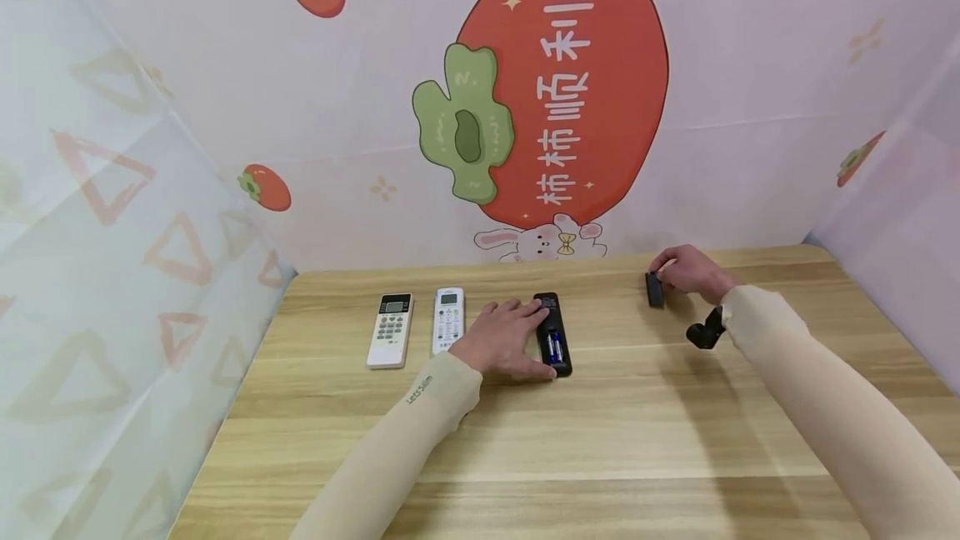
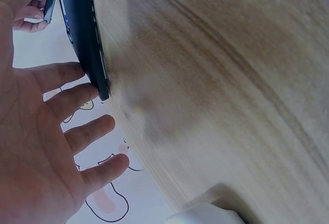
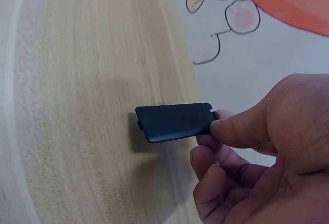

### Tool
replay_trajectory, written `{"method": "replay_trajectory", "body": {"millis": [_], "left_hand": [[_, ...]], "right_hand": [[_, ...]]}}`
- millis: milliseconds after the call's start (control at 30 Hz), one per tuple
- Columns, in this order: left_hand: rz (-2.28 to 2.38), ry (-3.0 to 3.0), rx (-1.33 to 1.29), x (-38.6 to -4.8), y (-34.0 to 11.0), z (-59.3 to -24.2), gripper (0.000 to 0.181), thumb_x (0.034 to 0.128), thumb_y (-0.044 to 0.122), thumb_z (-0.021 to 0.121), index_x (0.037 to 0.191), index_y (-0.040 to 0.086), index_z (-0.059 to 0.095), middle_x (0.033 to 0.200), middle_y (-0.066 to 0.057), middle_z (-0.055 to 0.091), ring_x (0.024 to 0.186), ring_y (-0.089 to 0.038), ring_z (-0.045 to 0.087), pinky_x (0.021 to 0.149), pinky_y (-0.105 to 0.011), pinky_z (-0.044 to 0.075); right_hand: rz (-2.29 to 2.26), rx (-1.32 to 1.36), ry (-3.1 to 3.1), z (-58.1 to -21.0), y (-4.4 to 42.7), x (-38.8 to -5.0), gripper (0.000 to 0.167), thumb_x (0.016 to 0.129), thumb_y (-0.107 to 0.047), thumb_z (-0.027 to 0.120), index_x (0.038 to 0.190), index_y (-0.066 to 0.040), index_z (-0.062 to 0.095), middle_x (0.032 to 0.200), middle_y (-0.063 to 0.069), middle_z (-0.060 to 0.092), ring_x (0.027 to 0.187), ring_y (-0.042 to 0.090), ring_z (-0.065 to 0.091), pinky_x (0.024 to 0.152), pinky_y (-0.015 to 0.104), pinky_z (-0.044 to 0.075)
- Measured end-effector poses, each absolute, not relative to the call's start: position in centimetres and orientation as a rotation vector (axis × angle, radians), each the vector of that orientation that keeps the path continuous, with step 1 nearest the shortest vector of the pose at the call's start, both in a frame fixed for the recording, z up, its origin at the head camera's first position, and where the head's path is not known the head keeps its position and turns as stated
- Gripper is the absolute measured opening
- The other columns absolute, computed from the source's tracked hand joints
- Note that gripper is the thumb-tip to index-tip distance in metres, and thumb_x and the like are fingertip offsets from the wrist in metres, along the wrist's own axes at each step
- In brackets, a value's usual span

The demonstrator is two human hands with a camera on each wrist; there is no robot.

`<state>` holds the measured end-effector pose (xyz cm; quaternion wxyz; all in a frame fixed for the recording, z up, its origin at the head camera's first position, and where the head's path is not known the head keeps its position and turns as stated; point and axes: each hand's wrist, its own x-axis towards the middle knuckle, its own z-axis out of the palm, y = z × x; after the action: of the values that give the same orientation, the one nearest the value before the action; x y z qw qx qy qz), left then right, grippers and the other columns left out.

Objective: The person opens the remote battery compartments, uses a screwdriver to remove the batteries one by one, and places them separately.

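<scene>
In the head view, the black remote (image 1: 553, 322) is laid face down on the worktop (image 1: 570, 457), at five o'clock from the middle, with blue batteries (image 1: 555, 347) seen in its open back. It is touched by the left hand (image 1: 508, 340), whose fingers are spread, not wrapped around it. At two o'clock from the remote, a small black cover (image 1: 655, 290) is pinched by the right hand (image 1: 690, 271). A wide white remote (image 1: 389, 332) and a slim white remote (image 1: 449, 315) are set at nine o'clock. The worktop is made of pale, stripy wood, backed by a wall (image 1: 360, 107) printed with a big red fruit (image 1: 607, 90). In the left wrist view, straight fingers are seen, two tips touching the black remote, which is likely hard, light and a bit slippery, best held by its long sides. In the right wrist view, the cover is held at one end; it looks thin, stiff and very light. Its little clips could be snapped, so its edges should be held.
</scene>
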<state>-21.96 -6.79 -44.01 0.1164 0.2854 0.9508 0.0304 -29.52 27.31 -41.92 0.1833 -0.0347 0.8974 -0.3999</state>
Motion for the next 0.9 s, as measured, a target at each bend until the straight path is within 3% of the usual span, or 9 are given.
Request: {"method": "replay_trajectory", "body": {"millis": [133,367,600,700,900], "left_hand": [[0.085,2.784,0.832,-21.99,-6.76,-44.03,0.097,0.0808,0.074,0.066,0.159,0.023,0.038,0.164,0.001,0.031,0.15,-0.028,0.029,0.12,-0.054,0.024],[0.073,2.779,0.824,-21.89,-6.72,-43.88,0.097,0.081,0.074,0.065,0.159,0.023,0.037,0.164,0.001,0.031,0.15,-0.028,0.028,0.12,-0.054,0.024],[0.075,2.78,0.827,-21.92,-6.75,-43.82,0.098,0.0807,0.074,0.066,0.159,0.023,0.037,0.164,0.001,0.031,0.15,-0.028,0.028,0.12,-0.054,0.024],[0.078,2.779,0.827,-21.92,-6.74,-43.77,0.098,0.0806,0.075,0.066,0.159,0.023,0.038,0.164,0.001,0.031,0.15,-0.027,0.029,0.12,-0.054,0.024],[0.077,2.781,0.823,-21.89,-6.76,-43.73,0.098,0.0805,0.075,0.066,0.159,0.023,0.038,0.164,0.001,0.032,0.15,-0.027,0.029,0.12,-0.053,0.024]], "right_hand": [[-1.114,-0.072,2.554,-42.24,27.5,-29.88,0.028,0.095,0.001,0.045,0.119,0.013,0.054,0.094,0.015,0.059,0.085,0.025,0.055,0.073,0.035,0.049],[-1.021,-0.1,2.656,-42.78,27.44,-29.91,0.028,0.091,0.001,0.042,0.112,0.01,0.058,0.109,0.024,0.055,0.093,0.033,0.049,0.071,0.032,0.042],[-0.988,-0.116,2.677,-42.58,27.46,-29.91,0.03,0.088,0.001,0.046,0.113,0.011,0.058,0.099,0.021,0.06,0.092,0.034,0.053,0.07,0.033,0.045],[-0.99,-0.099,2.667,-42.4,27.46,-29.89,0.031,0.087,0.001,0.047,0.114,0.01,0.058,0.103,0.022,0.06,0.093,0.034,0.052,0.07,0.033,0.045],[-0.982,-0.09,2.658,-41.89,27.51,-29.73,0.031,0.088,-0.001,0.046,0.115,0.008,0.057,0.119,0.028,0.054,0.103,0.038,0.048,0.081,0.04,0.045]]}}
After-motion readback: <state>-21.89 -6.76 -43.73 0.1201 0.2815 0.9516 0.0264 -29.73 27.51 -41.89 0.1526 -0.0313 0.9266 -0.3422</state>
